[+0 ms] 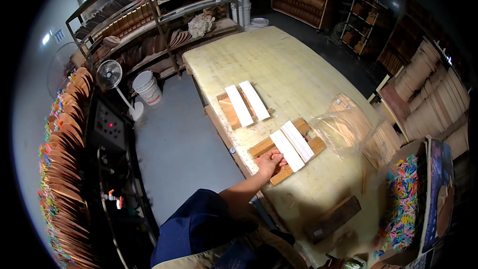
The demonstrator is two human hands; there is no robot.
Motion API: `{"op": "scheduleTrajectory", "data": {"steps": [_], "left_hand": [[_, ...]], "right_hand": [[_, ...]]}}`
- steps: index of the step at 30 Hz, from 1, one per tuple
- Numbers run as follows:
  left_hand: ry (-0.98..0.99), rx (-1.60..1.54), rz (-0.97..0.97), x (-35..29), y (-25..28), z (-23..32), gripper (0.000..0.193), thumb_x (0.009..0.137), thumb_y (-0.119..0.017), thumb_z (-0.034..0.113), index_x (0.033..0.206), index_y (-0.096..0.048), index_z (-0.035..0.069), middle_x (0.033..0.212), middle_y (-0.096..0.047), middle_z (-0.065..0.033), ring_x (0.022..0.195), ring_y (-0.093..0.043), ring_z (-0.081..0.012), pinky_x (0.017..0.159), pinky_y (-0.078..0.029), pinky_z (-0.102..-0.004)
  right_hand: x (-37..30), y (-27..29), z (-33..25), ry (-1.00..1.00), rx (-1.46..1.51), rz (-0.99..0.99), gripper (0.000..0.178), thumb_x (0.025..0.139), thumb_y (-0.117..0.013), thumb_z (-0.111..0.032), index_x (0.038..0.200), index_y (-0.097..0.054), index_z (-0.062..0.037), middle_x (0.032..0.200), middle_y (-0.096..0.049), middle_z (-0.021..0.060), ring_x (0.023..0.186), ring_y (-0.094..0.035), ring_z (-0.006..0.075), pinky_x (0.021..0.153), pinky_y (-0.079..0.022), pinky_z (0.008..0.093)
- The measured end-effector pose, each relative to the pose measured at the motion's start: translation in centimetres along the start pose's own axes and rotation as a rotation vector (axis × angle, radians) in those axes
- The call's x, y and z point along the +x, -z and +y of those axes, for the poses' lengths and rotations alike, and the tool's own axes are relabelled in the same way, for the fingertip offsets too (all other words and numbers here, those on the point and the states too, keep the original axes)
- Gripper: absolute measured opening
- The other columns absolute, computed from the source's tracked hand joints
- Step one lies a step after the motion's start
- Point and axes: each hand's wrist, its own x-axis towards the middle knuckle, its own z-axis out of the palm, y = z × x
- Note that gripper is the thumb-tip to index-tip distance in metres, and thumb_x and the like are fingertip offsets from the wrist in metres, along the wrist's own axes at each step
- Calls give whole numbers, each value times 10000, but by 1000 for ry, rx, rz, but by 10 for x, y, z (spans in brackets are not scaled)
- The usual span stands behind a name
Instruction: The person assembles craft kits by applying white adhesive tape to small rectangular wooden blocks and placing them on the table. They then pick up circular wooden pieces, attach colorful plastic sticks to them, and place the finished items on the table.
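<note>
My left hand reaches in over the near edge of the table, its fingers closed at the side of a flat white strip. A second white strip, with a dark line along it, lies beside the first. Both rest across wooden blocks set apart on the table. Farther off, two more white strips lie side by side over a brown wooden board. The undersides of my fingers are hidden. My right hand does not show.
The pale table carries thin wood sheets under clear plastic and a dark wood block. A box of colourful clips stands at the right. Left are a fan, a white bucket and a clipped row of wooden pieces.
</note>
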Motion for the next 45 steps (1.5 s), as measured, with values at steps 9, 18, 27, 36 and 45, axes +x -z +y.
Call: {"op": "scheduleTrajectory", "data": {"steps": [9,18,27,36,45], "left_hand": [[35,50,141,-8,-17,9,90,929,-531,-3,1018,-522,-15,856,-640,-127,702,-641,-196,622,-573,-339],[-577,830,154,-56,-24,27,178,896,-622,109,1032,-519,56,913,-545,-34,806,-509,-134,768,-450,-280],[211,621,-909,-196,-143,-53,230,954,-555,122,1156,-537,16,935,-562,-15,822,-514,-87,733,-444,-234],[905,851,-1271,-346,-193,-215,248,989,-483,223,1143,-520,33,985,-616,-70,826,-608,-145,698,-511,-271],[514,1162,-1154,-415,-197,-340,328,965,-436,285,1097,-529,-1,830,-620,-152,704,-614,-196,577,-484,-353]], "right_hand": [[9,42,36,-110,42,196,412,835,-602,-257,1198,-598,-62,1272,-497,99,1086,-475,277,827,-412,511],[-34,78,14,80,-82,428,366,858,-553,-107,1223,-557,-74,1170,-598,85,935,-584,222,735,-494,317],[-26,114,-1,107,-88,669,370,818,-655,-69,1164,-522,-67,923,-520,45,771,-497,148,683,-430,290],[12,143,-13,269,-612,438,301,838,-674,-294,859,-609,-1,717,-606,94,632,-551,234,625,-444,357],[-11,159,-64,350,-782,363,286,894,-609,-248,834,-617,32,814,-580,157,759,-524,312,706,-428,385]]}}
